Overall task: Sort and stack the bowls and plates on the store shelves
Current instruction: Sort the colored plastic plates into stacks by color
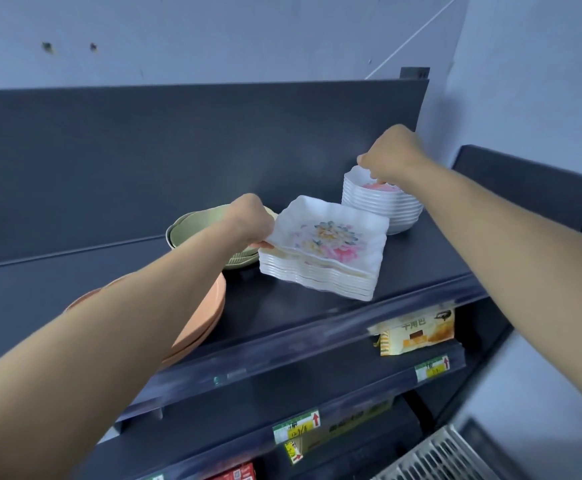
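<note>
A stack of white square plates (320, 268) with wavy rims stands mid-shelf; the top one (331, 233) shows a flower print and is tilted up at its left edge. My left hand (251, 220) pinches that left edge. Behind it to the right stands a stack of white bowls (379, 206). My right hand (391, 155) grips the rim of the top bowl. Green bowls (192, 226) sit behind my left hand, partly hidden. Orange plates (202, 317) lie under my left forearm.
The dark top shelf (282, 306) has a dark back panel (178, 150) close behind the stacks. Lower shelves carry price tags (296, 427) and packaged goods (414, 334). A white wire basket (431, 455) shows at the bottom right. A pale wall rises on the right.
</note>
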`<action>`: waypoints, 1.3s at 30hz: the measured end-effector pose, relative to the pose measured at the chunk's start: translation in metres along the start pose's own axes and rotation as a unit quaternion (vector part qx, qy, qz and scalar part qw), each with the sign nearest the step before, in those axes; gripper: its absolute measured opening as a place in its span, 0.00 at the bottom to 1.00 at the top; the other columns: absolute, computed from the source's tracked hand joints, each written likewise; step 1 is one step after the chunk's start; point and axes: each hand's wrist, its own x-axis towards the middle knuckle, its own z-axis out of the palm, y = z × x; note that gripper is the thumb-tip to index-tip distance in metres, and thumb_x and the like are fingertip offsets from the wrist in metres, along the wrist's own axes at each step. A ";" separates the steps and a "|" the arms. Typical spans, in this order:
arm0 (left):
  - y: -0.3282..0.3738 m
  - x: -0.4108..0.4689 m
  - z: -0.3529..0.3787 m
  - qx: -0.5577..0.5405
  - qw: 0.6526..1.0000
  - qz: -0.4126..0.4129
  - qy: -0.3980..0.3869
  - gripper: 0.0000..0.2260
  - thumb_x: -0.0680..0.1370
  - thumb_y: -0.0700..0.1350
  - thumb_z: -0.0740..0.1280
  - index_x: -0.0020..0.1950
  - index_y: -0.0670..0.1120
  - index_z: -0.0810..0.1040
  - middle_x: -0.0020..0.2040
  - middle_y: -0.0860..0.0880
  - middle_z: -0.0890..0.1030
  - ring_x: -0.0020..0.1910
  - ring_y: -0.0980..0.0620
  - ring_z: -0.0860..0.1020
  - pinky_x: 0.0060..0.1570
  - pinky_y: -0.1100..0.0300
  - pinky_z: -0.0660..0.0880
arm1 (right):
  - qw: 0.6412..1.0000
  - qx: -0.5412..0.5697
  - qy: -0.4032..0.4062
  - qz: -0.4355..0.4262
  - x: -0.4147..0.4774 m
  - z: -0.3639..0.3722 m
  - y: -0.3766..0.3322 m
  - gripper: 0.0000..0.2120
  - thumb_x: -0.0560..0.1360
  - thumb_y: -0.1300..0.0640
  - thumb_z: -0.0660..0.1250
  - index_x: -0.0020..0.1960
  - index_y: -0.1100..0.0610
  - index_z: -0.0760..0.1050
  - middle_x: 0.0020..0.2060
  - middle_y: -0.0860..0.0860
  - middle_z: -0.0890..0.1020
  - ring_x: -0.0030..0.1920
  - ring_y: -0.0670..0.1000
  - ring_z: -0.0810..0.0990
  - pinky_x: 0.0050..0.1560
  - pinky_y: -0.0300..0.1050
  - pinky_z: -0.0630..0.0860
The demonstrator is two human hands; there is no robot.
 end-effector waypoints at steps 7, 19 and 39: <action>-0.012 -0.002 -0.009 0.088 0.995 0.051 -0.001 0.18 0.74 0.43 0.69 0.30 0.42 0.63 0.28 0.48 0.64 0.27 0.49 0.62 0.28 0.60 0.60 | 0.999 0.022 -0.031 -0.032 -0.015 0.011 -0.019 0.13 0.71 0.63 0.62 0.31 0.57 0.62 0.32 0.54 0.72 0.29 0.53 0.66 0.31 0.40 0.65; -0.064 -0.040 -0.125 0.053 0.989 0.031 0.133 0.07 0.76 0.41 0.67 0.48 0.38 0.81 0.43 0.44 0.79 0.39 0.47 0.74 0.29 0.65 0.68 | 0.962 0.018 -0.190 -0.194 -0.062 0.067 -0.125 0.17 0.76 0.56 0.64 0.56 0.67 0.79 0.43 0.58 0.84 0.37 0.53 0.77 0.48 0.48 0.78; -0.318 -0.117 -0.365 0.065 0.934 -0.189 0.298 0.04 0.74 0.39 0.67 0.46 0.38 0.80 0.39 0.43 0.77 0.39 0.45 0.73 0.40 0.59 0.69 | 0.858 0.026 -0.366 -0.358 -0.231 0.246 -0.410 0.11 0.74 0.56 0.65 0.44 0.64 0.79 0.35 0.55 0.81 0.27 0.49 0.74 0.31 0.37 0.71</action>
